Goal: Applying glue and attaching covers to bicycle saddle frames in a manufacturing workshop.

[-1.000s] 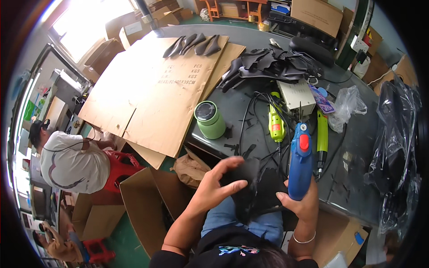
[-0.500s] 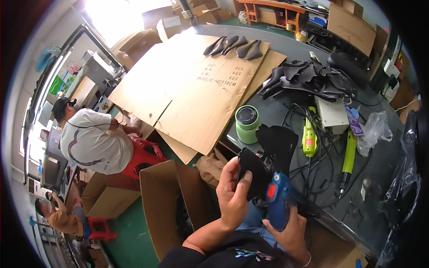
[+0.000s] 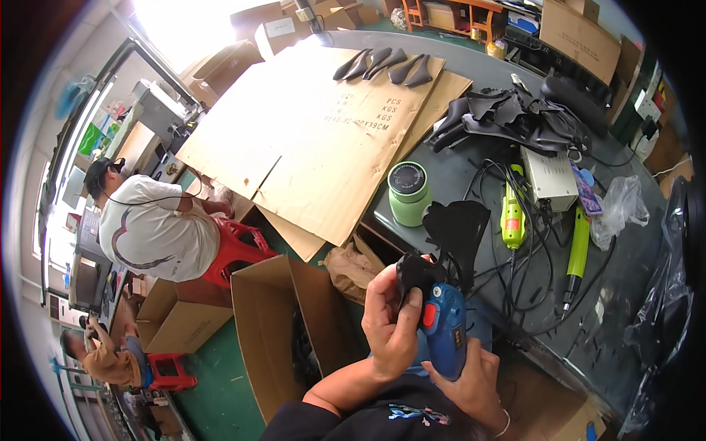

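Observation:
My left hand (image 3: 390, 327) pinches a black flexible cover piece (image 3: 418, 273) between thumb and fingers. Wrapped round the handle of a blue handheld power tool (image 3: 448, 338) with a red button is my right hand (image 3: 474, 382). The tool's front end meets the black piece close to my left fingertips; its working tip is hidden. Just beyond, another broad black part (image 3: 460, 224) stands at the table edge, and I cannot tell whether it joins the held piece. A green lidded jar (image 3: 409, 198) is to its left.
Yellow-green corded tools (image 3: 512, 213) and a grey metal box (image 3: 548, 180) lie among cables at right. Black covers (image 3: 515, 117) are piled behind. Cardboard sheets (image 3: 316, 169) carry several black saddle-shaped parts (image 3: 382, 65). An open carton (image 3: 261, 331) stands at left; two people sit farther left.
The black piece has turned and now shows a narrower, folded side against the tool. My hands have come closer together, and the tool has shifted slightly left. The view has tilted a little.

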The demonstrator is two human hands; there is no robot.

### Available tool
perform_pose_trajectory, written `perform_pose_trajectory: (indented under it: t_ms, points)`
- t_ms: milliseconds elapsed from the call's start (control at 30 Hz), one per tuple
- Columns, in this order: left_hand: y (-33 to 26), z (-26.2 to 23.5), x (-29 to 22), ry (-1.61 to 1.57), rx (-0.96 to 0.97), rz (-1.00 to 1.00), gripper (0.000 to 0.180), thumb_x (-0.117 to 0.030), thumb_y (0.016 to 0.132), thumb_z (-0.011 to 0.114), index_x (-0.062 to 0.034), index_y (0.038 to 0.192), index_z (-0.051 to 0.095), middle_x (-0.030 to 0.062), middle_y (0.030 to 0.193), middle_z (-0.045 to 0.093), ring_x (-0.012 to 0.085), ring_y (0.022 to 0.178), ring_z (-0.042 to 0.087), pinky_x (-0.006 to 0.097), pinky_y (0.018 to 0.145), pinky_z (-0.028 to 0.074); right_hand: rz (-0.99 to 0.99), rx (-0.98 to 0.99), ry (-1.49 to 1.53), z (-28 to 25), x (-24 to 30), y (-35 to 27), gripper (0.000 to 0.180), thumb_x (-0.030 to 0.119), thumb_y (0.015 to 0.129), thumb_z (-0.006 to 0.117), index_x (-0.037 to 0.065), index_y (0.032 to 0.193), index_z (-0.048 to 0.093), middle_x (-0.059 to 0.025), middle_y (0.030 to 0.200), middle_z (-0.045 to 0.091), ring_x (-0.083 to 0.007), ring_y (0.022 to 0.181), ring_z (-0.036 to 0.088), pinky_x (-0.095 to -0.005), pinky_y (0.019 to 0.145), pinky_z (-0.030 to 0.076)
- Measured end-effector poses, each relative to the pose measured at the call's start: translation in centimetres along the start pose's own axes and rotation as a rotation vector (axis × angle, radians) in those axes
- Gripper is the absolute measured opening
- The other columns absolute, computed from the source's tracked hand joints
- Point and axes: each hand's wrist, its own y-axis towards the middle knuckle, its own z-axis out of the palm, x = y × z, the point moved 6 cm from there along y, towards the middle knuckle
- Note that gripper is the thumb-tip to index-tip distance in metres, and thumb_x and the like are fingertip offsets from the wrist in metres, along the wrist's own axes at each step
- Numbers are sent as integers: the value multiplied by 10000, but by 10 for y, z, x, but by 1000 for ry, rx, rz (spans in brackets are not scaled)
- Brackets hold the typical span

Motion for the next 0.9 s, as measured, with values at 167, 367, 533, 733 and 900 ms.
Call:
perform_pose_trajectory:
  t_ms: [167,367,533,733,900]
  points:
    - [-2,-3,3,77,15,-1,319,49,845,463,44,1163,432,130,1096,553,147,996,531,264,877,400,3,8,27,-2,1,0,543,301,610,818,4,873,448,-136,626,565,-308,546,595,-371,519,467]
    - [-4,-8,11,120,122,17,340,86,830,499,40,1165,462,108,1098,556,136,1003,538,247,871,413,45,46,74,-11,-2,2,556,288,593,828,-1,886,454,-151,651,581,-314,581,613,-364,548,482]
    - [-3,1,19,308,361,-149,361,74,769,543,15,1125,524,85,1027,575,119,953,558,237,817,438,147,-133,142,-45,-1,20,551,237,636,816,-19,957,449,-137,684,619,-257,612,651,-333,544,498]
    - [-8,20,22,260,629,-305,317,18,753,637,10,1059,554,78,916,613,142,833,610,254,743,481,156,-323,486,-59,-20,38,465,149,662,776,1,944,438,-139,729,637,-267,671,663,-332,598,506]
    - [3,46,-7,585,753,241,229,-28,722,674,-11,938,600,106,863,606,244,727,608,299,630,495,200,-231,361,-58,-23,36,459,115,642,757,9,962,446,-154,743,632,-303,699,658,-354,630,506]
